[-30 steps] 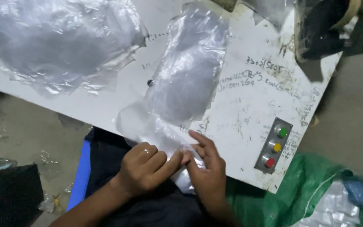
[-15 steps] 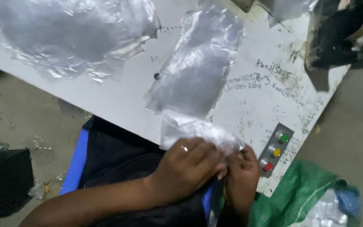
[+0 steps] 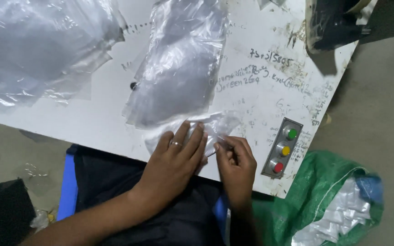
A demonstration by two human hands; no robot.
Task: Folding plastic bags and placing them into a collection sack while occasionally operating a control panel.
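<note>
White scribbled bench (image 3: 92,123) carries a small clear plastic bag (image 3: 215,125) at its near edge, left hand (image 3: 174,159) flat upon it, right hand (image 3: 235,164) pinching its corner; it looks flimsy and slippery, best gripped at edges.

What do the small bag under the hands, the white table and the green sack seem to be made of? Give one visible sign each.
Small bag: thin clear plastic film; see-through, crinkled, glossy.
White table: likely painted metal or laminate; smooth, matt, scuffed, inked.
Green sack: probably woven plastic; faint mesh, slight sheen.
</note>
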